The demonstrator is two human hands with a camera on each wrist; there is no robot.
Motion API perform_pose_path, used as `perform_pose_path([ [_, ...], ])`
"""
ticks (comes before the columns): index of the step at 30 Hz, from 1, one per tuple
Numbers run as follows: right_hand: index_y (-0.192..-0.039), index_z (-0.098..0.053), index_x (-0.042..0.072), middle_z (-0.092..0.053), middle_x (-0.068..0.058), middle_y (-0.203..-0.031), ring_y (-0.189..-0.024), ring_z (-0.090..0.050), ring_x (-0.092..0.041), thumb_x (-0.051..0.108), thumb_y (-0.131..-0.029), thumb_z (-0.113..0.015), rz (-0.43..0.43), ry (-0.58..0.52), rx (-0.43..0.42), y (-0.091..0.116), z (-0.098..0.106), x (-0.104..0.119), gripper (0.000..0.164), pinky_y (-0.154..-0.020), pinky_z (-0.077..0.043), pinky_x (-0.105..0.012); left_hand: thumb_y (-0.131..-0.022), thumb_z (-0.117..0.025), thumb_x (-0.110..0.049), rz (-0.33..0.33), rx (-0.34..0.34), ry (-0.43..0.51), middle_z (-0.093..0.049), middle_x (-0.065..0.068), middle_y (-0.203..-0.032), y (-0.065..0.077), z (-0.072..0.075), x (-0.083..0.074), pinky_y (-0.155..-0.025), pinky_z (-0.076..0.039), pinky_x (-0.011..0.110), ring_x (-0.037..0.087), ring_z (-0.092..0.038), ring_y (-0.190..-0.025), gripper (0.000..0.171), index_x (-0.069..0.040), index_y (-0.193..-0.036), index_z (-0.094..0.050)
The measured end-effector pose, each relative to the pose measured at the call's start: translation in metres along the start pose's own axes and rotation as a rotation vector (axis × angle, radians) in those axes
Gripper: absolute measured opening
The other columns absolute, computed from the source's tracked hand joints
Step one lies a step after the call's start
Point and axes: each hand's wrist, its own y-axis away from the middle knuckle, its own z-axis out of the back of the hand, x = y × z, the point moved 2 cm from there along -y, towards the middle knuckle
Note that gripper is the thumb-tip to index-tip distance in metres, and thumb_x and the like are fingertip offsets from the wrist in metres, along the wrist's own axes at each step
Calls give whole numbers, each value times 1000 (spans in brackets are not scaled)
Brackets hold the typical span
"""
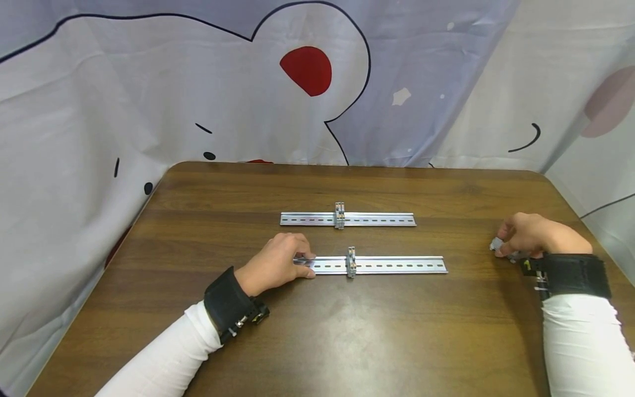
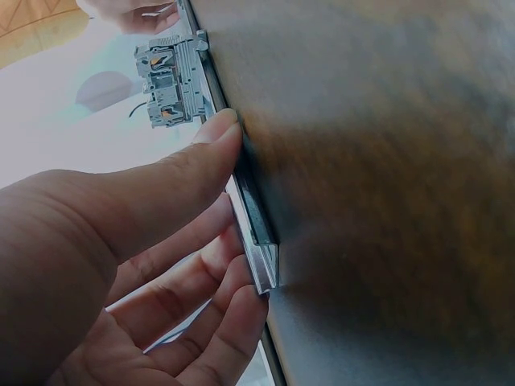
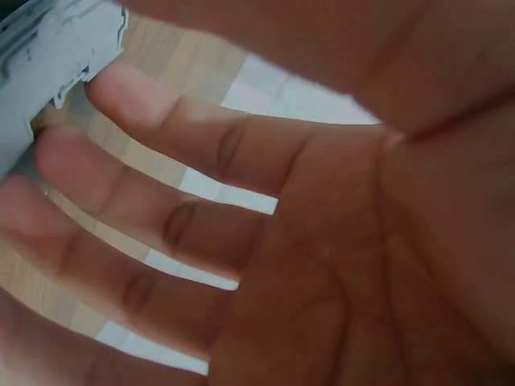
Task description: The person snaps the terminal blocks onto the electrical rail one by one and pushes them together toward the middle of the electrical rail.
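Note:
In the head view my left hand (image 1: 280,262) grips the left end of the nearer slotted metal DIN rail (image 1: 402,265). Its thumb lies along the near edge and its fingers along the far edge, as the left wrist view also shows. A grey terminal block (image 1: 351,262) sits across that rail, right of the fingertips. Far to the right, my right hand (image 1: 533,234) pinches a light grey terminal block (image 1: 496,243) low over the table. The right wrist view shows this grey block (image 3: 60,72) at the fingertips, partly cut off by the frame edge.
Behind the nearer rail, a second DIN rail (image 1: 379,219) lies roughly parallel, with grey terminal blocks (image 1: 339,215) clipped near its middle. Everything rests on a brown wooden table (image 1: 347,342). A printed curtain (image 1: 198,82) hangs behind the table's back edge.

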Motion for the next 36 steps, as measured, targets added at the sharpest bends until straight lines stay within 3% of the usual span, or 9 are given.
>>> perform_pose_path([
  [2, -100, -61, -6, -65, -9, -80, -52, -50, -13, 24, -71, -86, 2, -11, 15, 0, -1, 2, 49, -49, -45, -30, -73, -87, -26, -6, -4, -5, -71, 2, -92, 0, 0, 0, -70, -50, 31, 16, -63, -82, 27, -9, -93, -80],
  [7, -95, -60, -4, -60, -2, -73, -52, -49, -12, 14, -71, -85, 8, -22, 30, 0, -4, 5, 39, -49, -42, -28, -73, -87, -25, 0, 0, 6, -71, 2, -91, 1, 0, 0, -70, -49, 31, 17, -63, -81, 27, -9, -94, -80],
  [16, -92, -59, 0, -58, -1, -66, -50, -51, -13, 25, -69, -87, 31, 17, -23, -1, -3, 7, 44, -46, -44, -29, -73, -87, -25, 4, 5, 7, -71, 2, -91, 1, 1, -1, -69, -48, 30, 18, -63, -81, 27, -9, -94, -79],
  [26, -83, -70, 5, -67, 2, -57, -52, -63, -12, 24, -75, -83, 115, 93, -101, 6, 4, 29, 24, -53, -48, -29, -74, -86, -26, -2, 6, 4, -71, 2, -92, 1, 1, -1, -70, -49, 30, 18, -64, -82, 28, -9, -95, -80],
  [36, -76, -63, 6, -68, 0, -53, -45, -65, -10, 13, -73, -83, 159, 72, -42, 17, -5, 67, 21, -49, -48, -27, -74, -86, -25, -6, -1, 9, -71, 3, -92, 1, 2, -2, -70, -49, 31, 18, -64, -82, 28, -8, -95, -80],
])
